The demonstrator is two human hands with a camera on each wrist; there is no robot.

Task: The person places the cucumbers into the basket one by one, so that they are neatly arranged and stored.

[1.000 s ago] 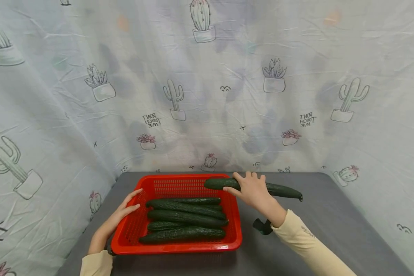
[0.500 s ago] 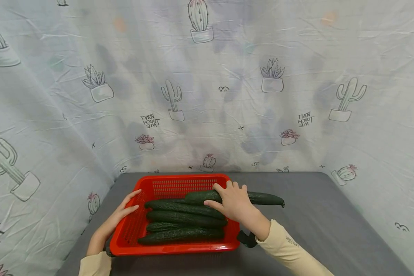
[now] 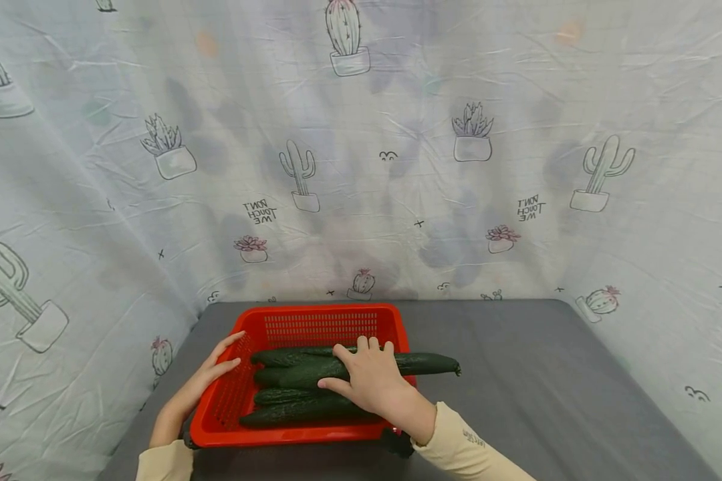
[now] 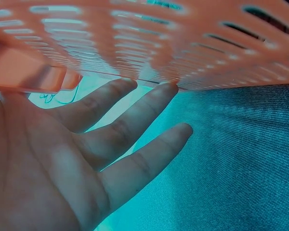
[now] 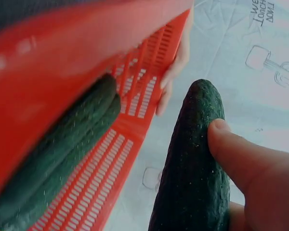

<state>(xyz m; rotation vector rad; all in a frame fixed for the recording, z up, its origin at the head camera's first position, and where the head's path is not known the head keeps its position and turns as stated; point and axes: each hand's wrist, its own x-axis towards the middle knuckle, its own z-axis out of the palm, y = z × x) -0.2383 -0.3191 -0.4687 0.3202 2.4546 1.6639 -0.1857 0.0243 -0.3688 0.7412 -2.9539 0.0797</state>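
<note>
My right hand (image 3: 374, 382) grips a long dark-green cucumber (image 3: 426, 364) over the red plastic basket (image 3: 289, 437). The cucumber's tail end sticks out past the basket's right rim. In the right wrist view, the thumb presses along the side of the held cucumber (image 5: 190, 168), near its blunt end. Several other cucumbers (image 3: 303, 409) lie crosswise inside the basket, partly hidden by my right hand. My left hand (image 3: 195, 382) holds the basket's left rim, thumb and a finger over it. In the left wrist view, fingers (image 4: 120, 131) extend along the slotted outer wall (image 4: 149, 43).
The basket stands on a dark grey tabletop (image 3: 505, 374). Behind and at both sides hangs a pale curtain (image 3: 367, 200) printed with potted cacti. A black strap (image 3: 396, 442) shows under the right wrist, by the basket's front right corner.
My right hand has carried the cucumber left and down, from above the basket's right rim to over the pile. The left hand stays on the rim.
</note>
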